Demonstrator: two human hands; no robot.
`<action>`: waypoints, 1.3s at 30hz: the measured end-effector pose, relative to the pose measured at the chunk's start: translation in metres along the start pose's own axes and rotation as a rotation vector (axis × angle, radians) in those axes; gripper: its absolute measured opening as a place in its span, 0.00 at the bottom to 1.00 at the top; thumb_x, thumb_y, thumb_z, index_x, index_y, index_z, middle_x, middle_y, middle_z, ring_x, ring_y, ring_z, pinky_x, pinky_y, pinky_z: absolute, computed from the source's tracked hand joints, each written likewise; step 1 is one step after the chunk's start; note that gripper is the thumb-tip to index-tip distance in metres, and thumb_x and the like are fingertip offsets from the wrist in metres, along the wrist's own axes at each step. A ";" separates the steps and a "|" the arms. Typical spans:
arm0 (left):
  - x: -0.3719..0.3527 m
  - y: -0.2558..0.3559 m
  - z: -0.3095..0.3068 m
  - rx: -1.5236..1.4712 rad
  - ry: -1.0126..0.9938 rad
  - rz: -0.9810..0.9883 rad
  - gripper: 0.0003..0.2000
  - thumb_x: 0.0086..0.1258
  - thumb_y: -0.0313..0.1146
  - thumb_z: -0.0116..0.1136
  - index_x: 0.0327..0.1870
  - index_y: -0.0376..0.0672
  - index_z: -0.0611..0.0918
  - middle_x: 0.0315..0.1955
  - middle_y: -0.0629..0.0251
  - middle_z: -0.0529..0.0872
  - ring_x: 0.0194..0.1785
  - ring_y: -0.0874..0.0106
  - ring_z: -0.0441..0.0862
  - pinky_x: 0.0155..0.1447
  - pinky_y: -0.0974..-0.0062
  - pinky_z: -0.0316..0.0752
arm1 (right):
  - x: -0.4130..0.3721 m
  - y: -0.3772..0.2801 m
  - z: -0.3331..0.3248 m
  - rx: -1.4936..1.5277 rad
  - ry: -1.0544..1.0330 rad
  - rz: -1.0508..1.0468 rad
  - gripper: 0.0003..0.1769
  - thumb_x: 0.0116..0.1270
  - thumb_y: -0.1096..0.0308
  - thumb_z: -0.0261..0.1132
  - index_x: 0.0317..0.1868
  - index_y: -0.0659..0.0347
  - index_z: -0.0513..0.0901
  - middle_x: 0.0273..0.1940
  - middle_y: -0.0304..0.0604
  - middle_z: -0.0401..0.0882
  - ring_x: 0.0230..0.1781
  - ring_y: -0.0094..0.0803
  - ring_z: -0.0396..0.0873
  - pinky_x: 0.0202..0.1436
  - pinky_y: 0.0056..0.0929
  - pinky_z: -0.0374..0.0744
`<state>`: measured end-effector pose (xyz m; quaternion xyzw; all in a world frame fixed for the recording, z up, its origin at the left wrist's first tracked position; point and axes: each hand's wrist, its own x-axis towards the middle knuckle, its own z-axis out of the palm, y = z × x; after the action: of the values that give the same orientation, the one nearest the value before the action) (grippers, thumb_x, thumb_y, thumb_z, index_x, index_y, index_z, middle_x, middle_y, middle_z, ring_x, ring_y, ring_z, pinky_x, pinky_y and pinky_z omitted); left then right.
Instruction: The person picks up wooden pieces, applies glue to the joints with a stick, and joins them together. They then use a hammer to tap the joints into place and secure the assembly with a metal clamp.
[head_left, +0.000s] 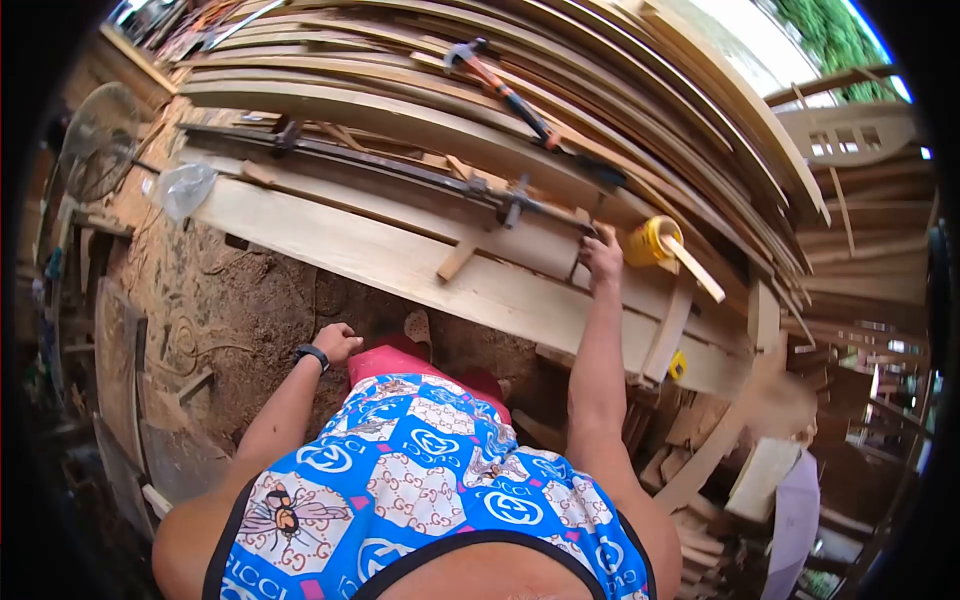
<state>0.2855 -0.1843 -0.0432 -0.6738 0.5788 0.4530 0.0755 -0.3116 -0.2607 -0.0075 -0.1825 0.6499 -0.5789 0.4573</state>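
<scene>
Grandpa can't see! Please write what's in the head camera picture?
A person's right hand grips the end of a long metal clamp over pale boards; the left hand is near one leg. Beyond are stacked planks, a hammer and a yellow tub.

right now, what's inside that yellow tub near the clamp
A pale wooden stick pokes out of the yellow tub beside your right hand. Its inner end, and anything deeper inside, can't be seen; the tub's wall covers them.
</scene>
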 end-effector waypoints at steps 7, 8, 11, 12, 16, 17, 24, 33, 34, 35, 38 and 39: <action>0.025 -0.012 -0.056 0.071 0.121 0.007 0.23 0.65 0.51 0.69 0.49 0.39 0.90 0.48 0.48 0.91 0.55 0.53 0.88 0.61 0.59 0.81 | 0.015 -0.025 0.023 -0.284 0.140 0.036 0.12 0.77 0.56 0.67 0.47 0.55 0.87 0.25 0.31 0.75 0.14 0.18 0.64 0.16 0.21 0.60; 0.024 -0.011 -0.058 0.071 0.124 0.004 0.23 0.65 0.51 0.69 0.49 0.38 0.90 0.48 0.48 0.91 0.55 0.53 0.88 0.61 0.59 0.81 | 0.019 -0.026 0.022 -0.363 0.194 0.036 0.13 0.76 0.55 0.67 0.46 0.56 0.87 0.24 0.31 0.75 0.13 0.18 0.63 0.15 0.21 0.59; 0.022 -0.008 -0.050 0.037 0.127 0.002 0.24 0.65 0.51 0.69 0.48 0.38 0.90 0.48 0.48 0.91 0.55 0.53 0.88 0.62 0.59 0.81 | 0.048 -0.022 0.009 -0.646 0.169 -0.096 0.20 0.76 0.54 0.66 0.50 0.66 0.87 0.31 0.40 0.83 0.25 0.28 0.76 0.30 0.30 0.74; 0.023 -0.009 -0.044 0.024 0.135 -0.002 0.24 0.65 0.51 0.69 0.48 0.38 0.90 0.48 0.48 0.91 0.55 0.53 0.88 0.62 0.59 0.81 | 0.048 -0.025 0.016 -0.768 0.200 -0.234 0.22 0.76 0.54 0.66 0.51 0.69 0.86 0.35 0.43 0.85 0.32 0.32 0.81 0.38 0.33 0.79; 0.012 -0.013 -0.005 0.010 0.142 -0.020 0.23 0.65 0.52 0.69 0.47 0.39 0.90 0.48 0.47 0.91 0.55 0.53 0.88 0.61 0.59 0.81 | 0.044 -0.036 0.024 -0.670 0.172 -0.217 0.21 0.74 0.58 0.65 0.50 0.73 0.85 0.41 0.49 0.87 0.41 0.36 0.83 0.48 0.35 0.79; 0.009 -0.015 0.003 0.024 0.154 -0.016 0.23 0.65 0.52 0.68 0.46 0.39 0.90 0.46 0.47 0.91 0.53 0.53 0.88 0.60 0.58 0.81 | 0.042 -0.036 0.027 -0.670 0.203 -0.221 0.21 0.73 0.59 0.64 0.50 0.73 0.85 0.42 0.50 0.88 0.42 0.38 0.84 0.50 0.36 0.80; -0.017 -0.022 0.062 0.042 0.084 -0.067 0.24 0.68 0.55 0.64 0.49 0.41 0.91 0.50 0.45 0.90 0.57 0.52 0.87 0.63 0.58 0.79 | 0.056 -0.039 0.044 -0.773 0.334 -0.613 0.14 0.72 0.66 0.62 0.48 0.69 0.85 0.39 0.47 0.88 0.41 0.37 0.86 0.50 0.35 0.81; -0.035 -0.031 0.077 -0.081 0.153 -0.066 0.24 0.67 0.56 0.63 0.41 0.41 0.92 0.41 0.46 0.91 0.49 0.52 0.89 0.56 0.58 0.82 | 0.045 -0.042 0.023 -0.214 0.070 -0.604 0.13 0.72 0.70 0.64 0.54 0.66 0.83 0.39 0.40 0.85 0.40 0.26 0.82 0.46 0.25 0.78; -0.033 -0.037 0.081 -0.056 0.144 -0.078 0.24 0.67 0.56 0.63 0.42 0.41 0.92 0.41 0.46 0.91 0.49 0.52 0.89 0.57 0.58 0.81 | 0.024 -0.044 0.025 -0.205 0.068 -0.624 0.13 0.72 0.71 0.64 0.54 0.66 0.83 0.40 0.40 0.85 0.41 0.26 0.81 0.46 0.24 0.78; -0.035 -0.034 0.084 -0.060 0.146 -0.076 0.24 0.67 0.56 0.63 0.42 0.41 0.92 0.41 0.46 0.91 0.49 0.52 0.89 0.57 0.58 0.81 | 0.004 -0.048 0.023 -0.209 0.057 -0.593 0.14 0.73 0.74 0.65 0.57 0.62 0.84 0.42 0.38 0.85 0.43 0.25 0.82 0.48 0.24 0.79; -0.040 -0.038 0.095 -0.126 0.106 -0.152 0.22 0.67 0.54 0.63 0.43 0.41 0.93 0.42 0.48 0.92 0.50 0.52 0.89 0.58 0.57 0.81 | -0.049 -0.038 0.017 -0.172 0.002 -0.659 0.15 0.74 0.76 0.64 0.58 0.67 0.84 0.48 0.45 0.86 0.52 0.32 0.84 0.59 0.30 0.80; -0.035 -0.045 0.105 -0.127 0.117 -0.137 0.21 0.68 0.52 0.62 0.43 0.42 0.93 0.42 0.48 0.92 0.50 0.52 0.89 0.59 0.57 0.81 | -0.059 -0.025 0.010 -0.274 0.018 -0.765 0.16 0.73 0.77 0.65 0.60 0.66 0.84 0.51 0.47 0.86 0.56 0.34 0.83 0.62 0.31 0.80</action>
<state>0.2716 -0.0789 -0.0985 -0.7406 0.5050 0.4424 0.0292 -0.2806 -0.2276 0.0393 -0.4655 0.6102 -0.6168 0.1745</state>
